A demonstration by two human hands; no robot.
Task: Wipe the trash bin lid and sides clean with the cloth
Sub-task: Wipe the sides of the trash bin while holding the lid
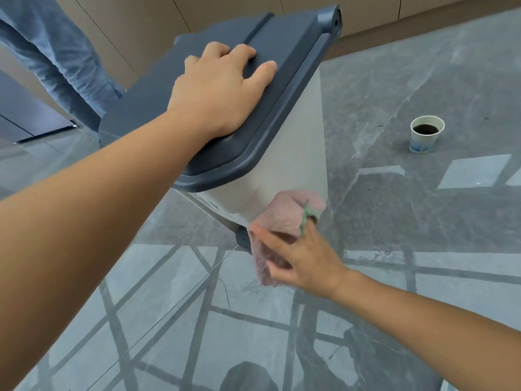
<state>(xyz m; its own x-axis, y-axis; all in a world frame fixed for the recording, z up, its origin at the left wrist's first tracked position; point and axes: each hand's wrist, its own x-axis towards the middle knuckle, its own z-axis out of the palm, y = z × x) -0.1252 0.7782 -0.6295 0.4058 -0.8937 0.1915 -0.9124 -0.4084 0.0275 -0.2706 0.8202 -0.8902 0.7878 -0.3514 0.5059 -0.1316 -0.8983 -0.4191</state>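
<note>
Your left hand (217, 91) lies flat, fingers spread, on the dark lid (284, 52) | your right hand (304, 258) grips the pink cloth (279, 218) against the bin's pale side (293, 153) | paper cup (426, 134) on the floor (423, 221), well apart.

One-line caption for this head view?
Left hand steadies the bin lid while right hand wipes its side with a pink cloth.

Head view, steeply down, close
</note>
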